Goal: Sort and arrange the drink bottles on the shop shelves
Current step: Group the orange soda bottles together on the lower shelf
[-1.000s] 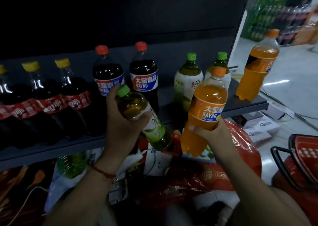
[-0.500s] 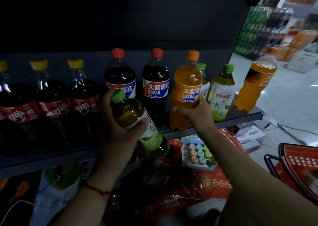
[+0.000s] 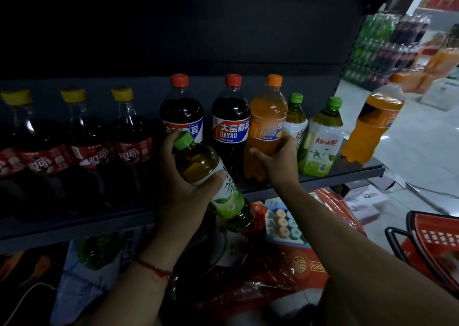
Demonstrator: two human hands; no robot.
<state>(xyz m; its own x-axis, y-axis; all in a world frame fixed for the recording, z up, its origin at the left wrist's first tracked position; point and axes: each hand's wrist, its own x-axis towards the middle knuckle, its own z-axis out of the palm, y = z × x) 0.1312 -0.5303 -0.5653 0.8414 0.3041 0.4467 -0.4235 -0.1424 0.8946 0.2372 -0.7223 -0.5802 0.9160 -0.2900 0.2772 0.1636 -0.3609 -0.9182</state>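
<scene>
The right hand (image 3: 278, 159) holds the orange soda bottle (image 3: 267, 127) upright on the shelf (image 3: 347, 170), between a dark cola bottle (image 3: 231, 127) and two green tea bottles. The left hand (image 3: 188, 189) grips another green tea bottle (image 3: 213, 181), tilted, in front of the shelf.

The red basket (image 3: 432, 241) is cut off at right — the stacked bottles (image 3: 387, 50) beyond are blurred.
</scene>
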